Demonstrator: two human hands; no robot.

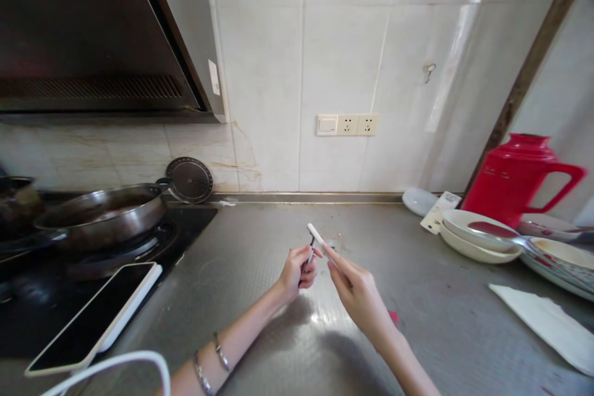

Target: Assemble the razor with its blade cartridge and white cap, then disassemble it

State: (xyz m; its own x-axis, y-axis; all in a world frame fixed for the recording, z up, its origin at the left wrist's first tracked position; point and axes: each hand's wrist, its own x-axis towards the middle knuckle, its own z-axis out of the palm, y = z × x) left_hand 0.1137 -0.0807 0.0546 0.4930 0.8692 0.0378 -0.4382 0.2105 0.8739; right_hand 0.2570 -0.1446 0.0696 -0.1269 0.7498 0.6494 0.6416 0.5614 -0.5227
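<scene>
My left hand (299,271) is closed around the dark handle of a small T-shaped tool, its fingers curled near the counter's middle. A white bar (316,234) sits across the tool's top, slanting down to the right; its exact kind is too small to make out. My right hand (357,291) reaches in from the right, fingers stretched out and the thumb a little apart. Its index fingertip meets the bar's lower right end, partly hiding it. Below both hands lies the grey metal counter (260,328). Behind my right wrist shows a bit of something red (393,317).
At left, a steel pan (111,213) stands on the black stove (37,297), with a phone (99,312) and white cable (134,356) nearer me. At right are a red thermos (513,182), stacked bowls (476,247) and a white paper sheet (542,322).
</scene>
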